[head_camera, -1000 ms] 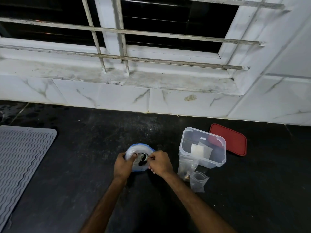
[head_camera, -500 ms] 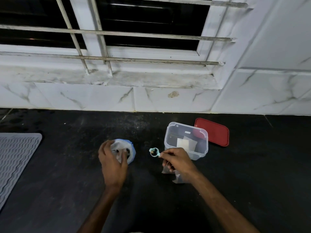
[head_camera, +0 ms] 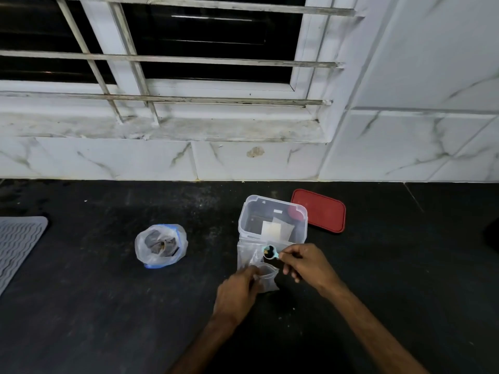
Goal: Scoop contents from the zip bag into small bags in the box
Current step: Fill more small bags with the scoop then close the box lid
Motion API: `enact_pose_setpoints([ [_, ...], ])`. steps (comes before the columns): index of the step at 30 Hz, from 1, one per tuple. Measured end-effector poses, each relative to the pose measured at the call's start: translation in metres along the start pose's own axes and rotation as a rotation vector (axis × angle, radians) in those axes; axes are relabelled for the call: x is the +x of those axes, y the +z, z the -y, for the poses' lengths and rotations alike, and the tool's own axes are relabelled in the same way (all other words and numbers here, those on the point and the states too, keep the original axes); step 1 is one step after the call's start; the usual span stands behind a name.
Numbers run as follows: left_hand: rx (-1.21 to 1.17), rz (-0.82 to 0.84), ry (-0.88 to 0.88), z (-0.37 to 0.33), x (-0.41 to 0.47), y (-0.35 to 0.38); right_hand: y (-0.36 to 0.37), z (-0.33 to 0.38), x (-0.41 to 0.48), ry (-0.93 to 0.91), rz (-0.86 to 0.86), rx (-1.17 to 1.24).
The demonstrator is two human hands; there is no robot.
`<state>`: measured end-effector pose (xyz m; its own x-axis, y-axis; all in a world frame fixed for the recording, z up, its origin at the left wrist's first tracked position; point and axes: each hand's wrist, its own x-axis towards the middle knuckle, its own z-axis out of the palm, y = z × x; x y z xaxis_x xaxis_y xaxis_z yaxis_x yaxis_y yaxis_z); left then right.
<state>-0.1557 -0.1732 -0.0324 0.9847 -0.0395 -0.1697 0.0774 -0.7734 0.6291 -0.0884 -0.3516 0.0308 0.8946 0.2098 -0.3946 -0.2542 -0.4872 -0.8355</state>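
On the dark desk [head_camera: 108, 306] the two hands work close together but do not touch, just in front of the clear plastic box [head_camera: 244, 222]. The left hand [head_camera: 237, 290] pinches the near rim of a small clear bag [head_camera: 267, 279], which stands upright on the desk with its mouth open. The right hand [head_camera: 307, 263] pinches the handle of a teal scoop [head_camera: 270, 251], whose bowl holds dark contents with a fleck of yellow and hangs just above and behind that open mouth. A second small bag [head_camera: 246, 252] leans against the box's front wall, beside the scoop. Inside the open box lie flat pale bags [head_camera: 275, 228]. The red lid [head_camera: 320, 210] lies flat just right of the box. The zip bag [head_camera: 161, 245] sits well to the left, apart from both hands, its blue-edged top rolled open over dark contents. A grey ribbed mat [head_camera: 19, 244] lies at the far left edge.
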Motion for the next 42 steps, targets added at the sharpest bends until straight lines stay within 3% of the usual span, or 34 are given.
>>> enact_pose_setpoints([
  [9, -0.055, -0.117, -0.026, -0.008, 0.0, 0.014, 0.0, -0.019, 0.002, -0.093, 0.083, -0.233],
  [15, -0.254, -0.139, -0.074, -0.014, 0.0, 0.019, -0.001, -0.025, 0.014, -0.409, -0.022, -0.667],
  [18, -0.277, -0.162, -0.095, -0.017, 0.0, 0.018, -0.001, -0.027, 0.013, -0.5, -0.016, -0.743],
  [29, -0.282, -0.153, -0.141, -0.019, -0.008, 0.01, -0.006, -0.032, 0.017, -0.457, -0.096, -0.54],
  [33, -0.304, -0.129, -0.128, -0.023, -0.005, 0.0, -0.022, -0.027, 0.021, -0.369, -0.136, -0.274],
  [38, -0.283, -0.156, -0.139, -0.012, -0.011, -0.008, -0.021, -0.016, 0.018, -0.188, -0.053, 0.062],
  [42, -0.42, -0.287, -0.204, 0.001, -0.005, -0.018, -0.015, -0.005, 0.018, -0.104, 0.023, 0.252],
])
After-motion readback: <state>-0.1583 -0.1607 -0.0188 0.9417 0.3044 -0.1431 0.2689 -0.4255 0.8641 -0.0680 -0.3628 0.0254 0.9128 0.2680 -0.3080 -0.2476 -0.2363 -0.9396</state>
